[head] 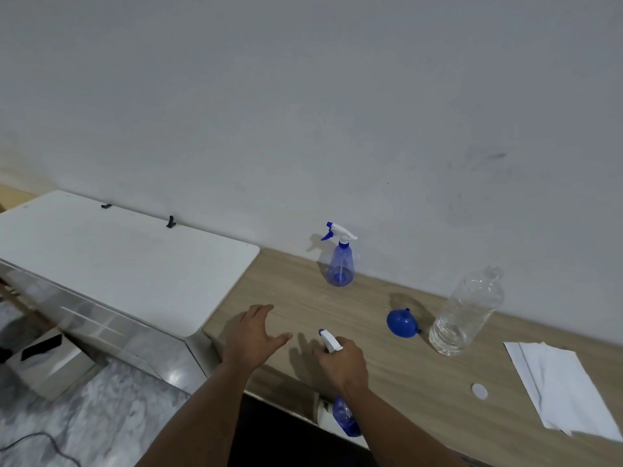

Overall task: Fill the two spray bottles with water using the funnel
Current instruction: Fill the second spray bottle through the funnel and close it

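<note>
right hand (340, 360) grip wraps near spray bottle (344, 416)'s head; left hand (251, 335) spread, empty — steady the body, unscrew upright over table (421, 382).

Plain grey wall (303, 96); wooden counter (421, 365); white cabinet (118, 257); marbled floor (101, 426).

A spray bottle (340, 257) is standing beyond the right hand's fingers (320, 352); a funnel (401, 323) and water bottle (467, 311) are sitting to their right.
</note>
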A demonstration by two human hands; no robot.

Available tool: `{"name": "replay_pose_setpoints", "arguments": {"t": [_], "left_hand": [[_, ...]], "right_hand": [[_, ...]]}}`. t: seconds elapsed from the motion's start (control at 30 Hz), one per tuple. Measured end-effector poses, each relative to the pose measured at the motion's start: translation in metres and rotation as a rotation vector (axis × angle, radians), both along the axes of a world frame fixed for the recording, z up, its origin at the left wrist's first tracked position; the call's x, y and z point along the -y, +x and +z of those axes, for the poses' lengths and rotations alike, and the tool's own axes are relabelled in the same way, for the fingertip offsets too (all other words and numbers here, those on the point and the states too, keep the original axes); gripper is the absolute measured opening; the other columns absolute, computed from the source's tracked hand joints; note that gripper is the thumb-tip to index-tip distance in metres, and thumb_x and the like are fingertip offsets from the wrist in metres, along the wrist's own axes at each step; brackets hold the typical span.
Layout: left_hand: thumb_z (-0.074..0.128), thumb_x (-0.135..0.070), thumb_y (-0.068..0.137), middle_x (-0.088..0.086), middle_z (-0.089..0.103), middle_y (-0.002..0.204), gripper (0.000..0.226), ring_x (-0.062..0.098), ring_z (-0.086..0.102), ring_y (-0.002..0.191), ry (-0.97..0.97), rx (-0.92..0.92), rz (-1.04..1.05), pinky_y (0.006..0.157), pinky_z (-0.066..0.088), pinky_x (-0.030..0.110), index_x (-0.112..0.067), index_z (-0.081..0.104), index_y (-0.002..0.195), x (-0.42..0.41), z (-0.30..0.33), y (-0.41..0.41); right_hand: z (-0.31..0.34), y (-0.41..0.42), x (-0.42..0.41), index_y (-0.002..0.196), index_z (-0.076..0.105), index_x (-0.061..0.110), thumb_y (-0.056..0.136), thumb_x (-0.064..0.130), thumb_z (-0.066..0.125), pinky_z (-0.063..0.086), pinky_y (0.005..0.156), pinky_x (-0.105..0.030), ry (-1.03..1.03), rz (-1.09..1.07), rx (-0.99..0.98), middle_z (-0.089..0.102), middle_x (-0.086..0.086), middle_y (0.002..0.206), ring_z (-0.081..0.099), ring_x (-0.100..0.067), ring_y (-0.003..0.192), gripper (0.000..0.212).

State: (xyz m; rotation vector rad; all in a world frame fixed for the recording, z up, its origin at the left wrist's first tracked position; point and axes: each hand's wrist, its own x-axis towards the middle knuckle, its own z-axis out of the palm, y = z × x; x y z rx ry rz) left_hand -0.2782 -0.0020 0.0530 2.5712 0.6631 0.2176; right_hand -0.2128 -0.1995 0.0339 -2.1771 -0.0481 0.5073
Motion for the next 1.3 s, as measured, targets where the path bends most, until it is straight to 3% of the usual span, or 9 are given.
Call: {"name": "replay_pose_setpoints", "arguments": {"t": [0.13, 0.33, 0.5, 0.63, 0.8, 0.9, 0.97, 1.13, 1.3], "left_hand": [[0.073, -0.066, 0.075, -0.004, 0.052, 0.143, 0.083, 0.019, 0.051, 0.130, -0.021, 0.005, 0.011, 0.105, 0.046, 0.036, -0.024, 0.050, 0.143, -0.002, -0.001, 0.001], [0.072, -0.067, 0.076, -0.005, 0.049, 0.146, 0.083, 0.018, 0.049, 0.132, -0.058, -0.005, 0.016, 0.105, 0.046, 0.035, -0.025, 0.049, 0.144, -0.007, -0.002, -0.001], [0.071, -0.068, 0.075, -0.008, 0.050, 0.145, 0.081, 0.016, 0.050, 0.131, -0.096, -0.015, 0.007, 0.105, 0.045, 0.033, -0.028, 0.050, 0.143, -0.013, -0.005, -0.002], [0.071, -0.072, 0.071, -0.012, 0.055, 0.143, 0.082, 0.012, 0.055, 0.127, -0.193, -0.079, -0.037, 0.105, 0.044, 0.029, -0.035, 0.052, 0.141, -0.012, -0.004, 0.007], [0.086, -0.063, 0.062, -0.011, 0.048, 0.147, 0.106, 0.011, 0.049, 0.133, -0.517, -0.162, -0.188, 0.099, 0.041, 0.024, -0.030, 0.038, 0.151, -0.005, 0.018, 0.034], [0.092, -0.050, 0.062, -0.021, 0.058, 0.127, 0.093, -0.002, 0.061, 0.108, -0.556, -0.076, -0.255, 0.086, 0.050, 0.015, -0.029, 0.047, 0.140, -0.010, 0.038, 0.058], [0.095, -0.044, 0.061, -0.018, 0.069, 0.115, 0.082, -0.001, 0.067, 0.100, -0.585, 0.020, -0.241, 0.088, 0.058, 0.023, -0.030, 0.055, 0.132, -0.020, 0.045, 0.074], [0.095, -0.040, 0.060, -0.013, 0.074, 0.107, 0.066, 0.007, 0.071, 0.098, -0.563, 0.184, -0.208, 0.089, 0.060, 0.033, -0.033, 0.062, 0.117, -0.048, 0.055, 0.109], [0.092, -0.031, 0.068, -0.021, 0.066, 0.090, 0.051, 0.000, 0.067, 0.086, -0.458, 0.206, -0.201, 0.071, 0.045, 0.001, -0.029, 0.060, 0.107, -0.073, 0.061, 0.143]], "right_hand": [[-0.003, 0.004, -0.003, 0.080, 0.065, 0.021, 0.084, 0.044, 0.065, 0.043, 0.057, -0.028, -0.005, 0.001, 0.005, 0.066, 0.003, 0.073, 0.060, -0.014, 0.063, 0.023], [-0.013, 0.009, -0.010, 0.111, 0.066, 0.023, 0.085, 0.040, 0.068, 0.048, 0.069, -0.027, -0.036, 0.032, -0.061, 0.073, 0.001, 0.098, 0.070, -0.020, 0.088, 0.031], [-0.007, 0.014, -0.020, 0.086, 0.063, 0.023, 0.086, 0.036, 0.068, 0.048, 0.064, -0.030, 0.045, 0.014, 0.026, 0.068, 0.003, 0.079, 0.064, -0.016, 0.071, 0.014], [0.011, 0.031, -0.038, 0.089, 0.059, 0.017, 0.091, 0.024, 0.071, 0.047, 0.065, -0.034, 0.240, -0.009, 0.114, 0.068, -0.004, 0.078, 0.064, -0.022, 0.073, 0.014], [0.063, 0.067, -0.076, 0.076, 0.063, 0.010, 0.088, 0.024, 0.081, 0.038, 0.055, -0.017, 0.423, 0.050, 0.204, 0.058, 0.003, 0.061, 0.048, -0.004, 0.054, 0.026], [0.095, 0.086, -0.099, 0.086, 0.067, 0.003, 0.087, 0.031, 0.084, 0.043, 0.059, -0.025, 0.526, 0.087, 0.217, 0.061, -0.007, 0.068, 0.053, -0.012, 0.060, 0.033], [0.112, 0.097, -0.112, 0.090, 0.069, 0.002, 0.085, 0.030, 0.086, 0.046, 0.063, -0.030, 0.579, 0.101, 0.228, 0.066, -0.018, 0.075, 0.057, -0.016, 0.066, 0.034], [0.129, 0.124, -0.133, 0.101, 0.068, 0.020, 0.070, 0.032, 0.094, 0.061, 0.078, -0.038, 0.537, 0.097, 0.285, 0.075, -0.003, 0.093, 0.072, -0.020, 0.087, 0.042], [0.115, 0.152, -0.150, 0.098, 0.070, 0.023, 0.066, 0.039, 0.087, 0.061, 0.089, -0.050, 0.430, 0.070, 0.295, 0.078, 0.002, 0.091, 0.076, -0.021, 0.091, 0.040]]}}
